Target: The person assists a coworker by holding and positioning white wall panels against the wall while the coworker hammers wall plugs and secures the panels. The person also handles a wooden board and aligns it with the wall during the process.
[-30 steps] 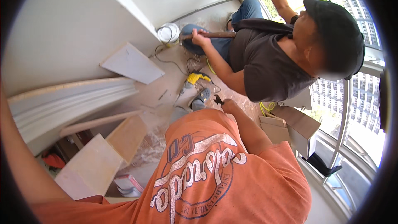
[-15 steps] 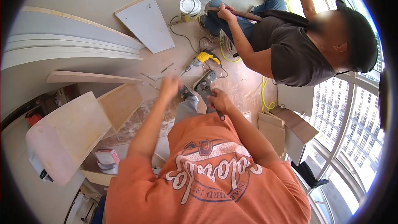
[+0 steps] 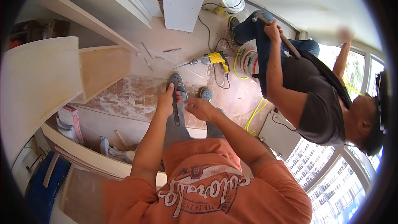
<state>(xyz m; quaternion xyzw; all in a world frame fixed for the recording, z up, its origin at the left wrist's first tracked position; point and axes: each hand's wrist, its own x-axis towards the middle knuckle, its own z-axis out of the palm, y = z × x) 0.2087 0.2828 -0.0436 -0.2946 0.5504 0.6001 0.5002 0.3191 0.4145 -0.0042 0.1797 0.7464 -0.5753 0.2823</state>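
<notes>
Left grip (image 3: pixel 166 99) closes on a dark slim tool (image 3: pixel 176 110), partly hidden; right hand (image 3: pixel 198 108) looks empty.

yellow drill (image 3: pixel 209 60), orange shirt (image 3: pixel 207 186), grey shoes (image 3: pixel 178 82)

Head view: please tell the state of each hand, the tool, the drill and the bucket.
Left hand: closed around the dark tool, upper part.
Right hand: fingers near the tool; contact unclear.
Dark tool: held upright, narrow and long.
Yellow drill: lying on the floor, cord attached.
White bucket: standing upright.
</notes>
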